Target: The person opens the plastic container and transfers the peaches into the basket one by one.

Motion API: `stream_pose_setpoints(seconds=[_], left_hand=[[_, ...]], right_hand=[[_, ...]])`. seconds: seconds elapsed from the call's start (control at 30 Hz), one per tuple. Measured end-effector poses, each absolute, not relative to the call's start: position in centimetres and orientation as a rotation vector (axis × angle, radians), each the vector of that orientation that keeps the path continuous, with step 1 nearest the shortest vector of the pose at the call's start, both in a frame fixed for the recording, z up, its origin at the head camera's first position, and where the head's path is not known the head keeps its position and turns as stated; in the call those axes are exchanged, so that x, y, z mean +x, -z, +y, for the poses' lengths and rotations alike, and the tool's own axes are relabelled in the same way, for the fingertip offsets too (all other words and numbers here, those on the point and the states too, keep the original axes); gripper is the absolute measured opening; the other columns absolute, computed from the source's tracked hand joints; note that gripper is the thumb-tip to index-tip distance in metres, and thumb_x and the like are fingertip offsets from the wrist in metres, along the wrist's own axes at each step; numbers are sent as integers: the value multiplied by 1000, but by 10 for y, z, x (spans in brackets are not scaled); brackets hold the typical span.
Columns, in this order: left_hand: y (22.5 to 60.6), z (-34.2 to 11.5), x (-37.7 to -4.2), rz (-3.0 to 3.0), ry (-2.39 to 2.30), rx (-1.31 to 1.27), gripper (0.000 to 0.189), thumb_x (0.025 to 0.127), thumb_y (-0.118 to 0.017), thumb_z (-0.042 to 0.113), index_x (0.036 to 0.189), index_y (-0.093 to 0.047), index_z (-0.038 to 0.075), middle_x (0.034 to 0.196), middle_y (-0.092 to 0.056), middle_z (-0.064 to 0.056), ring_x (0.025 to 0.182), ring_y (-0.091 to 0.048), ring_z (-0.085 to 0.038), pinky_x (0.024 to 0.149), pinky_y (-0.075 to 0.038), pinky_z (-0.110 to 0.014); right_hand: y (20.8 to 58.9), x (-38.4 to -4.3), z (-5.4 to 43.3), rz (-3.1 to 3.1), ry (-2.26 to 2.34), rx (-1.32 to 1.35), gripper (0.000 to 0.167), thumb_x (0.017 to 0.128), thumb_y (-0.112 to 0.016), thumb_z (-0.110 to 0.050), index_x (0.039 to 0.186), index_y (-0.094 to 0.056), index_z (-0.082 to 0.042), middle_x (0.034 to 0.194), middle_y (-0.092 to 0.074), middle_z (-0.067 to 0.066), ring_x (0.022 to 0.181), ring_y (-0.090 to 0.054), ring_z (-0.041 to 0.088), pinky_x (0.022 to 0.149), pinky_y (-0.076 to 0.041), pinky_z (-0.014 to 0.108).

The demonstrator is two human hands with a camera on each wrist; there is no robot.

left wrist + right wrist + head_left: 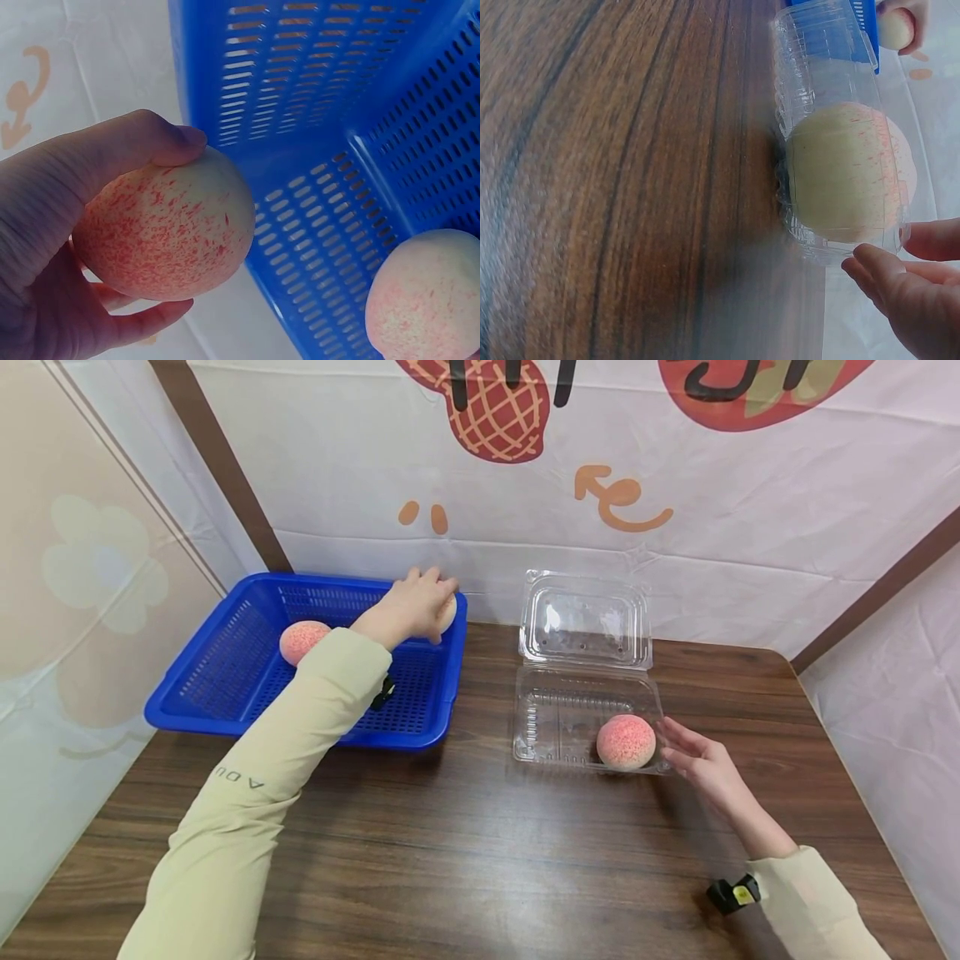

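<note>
My left hand (415, 603) grips a peach (169, 232) over the right end of the blue basket (397, 739). Speckled pink and cream, this peach sits between thumb and fingers in the left wrist view, and most of it is hidden by the hand in the head view. Another peach (303, 642) lies inside the basket. On the table, an open clear plastic clamshell box (555, 718) holds one peach (626, 742) in its front right corner. My right hand (701, 762) pinches the box's right rim between thumb and fingers.
The box's lid (585, 618) stands tilted back close to the printed cloth (525, 510) behind the table. Brown wood tabletop (465, 852) stretches in front of basket and box. More cloth (892, 635) hangs along the right side.
</note>
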State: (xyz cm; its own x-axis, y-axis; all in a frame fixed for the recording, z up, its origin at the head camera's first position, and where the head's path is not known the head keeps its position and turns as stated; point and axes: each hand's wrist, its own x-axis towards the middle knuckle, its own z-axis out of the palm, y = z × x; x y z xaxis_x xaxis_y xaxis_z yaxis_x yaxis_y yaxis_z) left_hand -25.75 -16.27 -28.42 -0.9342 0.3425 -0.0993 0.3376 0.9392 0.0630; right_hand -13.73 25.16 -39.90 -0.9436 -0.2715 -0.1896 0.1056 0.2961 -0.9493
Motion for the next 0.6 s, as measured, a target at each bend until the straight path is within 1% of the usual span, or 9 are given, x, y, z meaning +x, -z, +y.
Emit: stream_pose_setpoints(seconds=[0.1, 0.17, 0.27, 0.43, 0.6], left_hand=[[287, -166, -257, 2987, -66, 508, 80, 67, -79, 19, 134, -38, 6, 130, -36, -21, 115, -33, -44, 89, -36, -59], [288, -167, -257, 2991, -69, 505, 80, 66, -80, 19, 133, -39, 5, 129, -37, -22, 114, -34, -44, 88, -36, -59], [291, -170, -257, 2997, -80, 496, 81, 63, -81, 18, 132, -40, 4, 127, -38, -22, 113, -35, -44, 88, -36, -60], [297, -173, -259, 2976, -82, 464, 80, 64, -81, 19, 132, -40, 5, 129, -36, -22, 116, -32, -45, 89, -36, -59], [303, -174, -262, 2951, -70, 445, 79, 65, -80, 18, 132, -40, 5, 132, -33, -23, 119, -30, -46, 89, -36, -59]], right_hand=[[399, -137, 252, 2255, 1690, -149, 57, 93, -47, -8, 141, -19, 6, 142, -24, 26, 126, -35, 11, 83, -39, 9], [399, -137, 252, 2256, 1687, -149, 57, 93, -47, -8, 141, -19, 6, 143, -24, 25, 126, -35, 12, 83, -39, 9], [399, -137, 252, 2261, 1679, -148, 58, 93, -48, -9, 141, -19, 6, 143, -24, 25, 128, -33, 15, 83, -39, 9], [398, -138, 252, 2271, 1662, -151, 58, 94, -48, -10, 142, -19, 5, 143, -24, 24, 130, -29, 24, 84, -39, 9], [399, -138, 253, 2268, 1666, -152, 58, 94, -47, -9, 142, -19, 5, 143, -24, 24, 130, -28, 26, 84, -39, 10]])
